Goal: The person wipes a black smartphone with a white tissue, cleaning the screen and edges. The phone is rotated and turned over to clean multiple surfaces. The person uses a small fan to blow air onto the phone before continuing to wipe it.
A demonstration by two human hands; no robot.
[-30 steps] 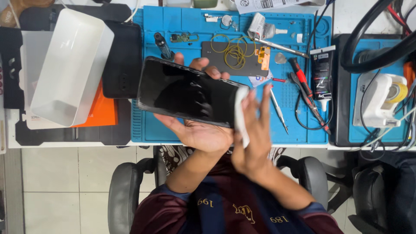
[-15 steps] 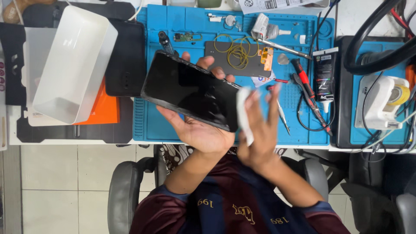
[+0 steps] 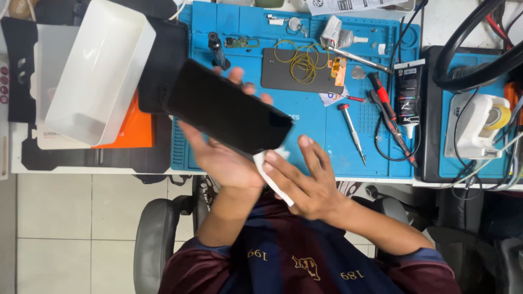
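My left hand [image 3: 220, 155] holds a black flat phone screen [image 3: 229, 106] from beneath, tilted, over the near edge of the blue work mat [image 3: 316, 136]. Fingertips show past its far edge. My right hand [image 3: 305, 182] holds a small white wipe [image 3: 269, 169] against the screen's near right corner, fingers spread.
A white open box [image 3: 98, 76] leans on an orange box [image 3: 136, 128] at the left. On the mat lie a dark back cover with yellow rings [image 3: 302, 68], screwdrivers [image 3: 351, 130], tweezers, a black glue tube [image 3: 408, 90]. A white device [image 3: 474, 128] and cables sit at the right. Chair armrests [image 3: 152, 239] are below.
The screen has tilted and shifted slightly left in my left hand. My right hand with the wipe has slid from the screen's right edge down to its near corner.
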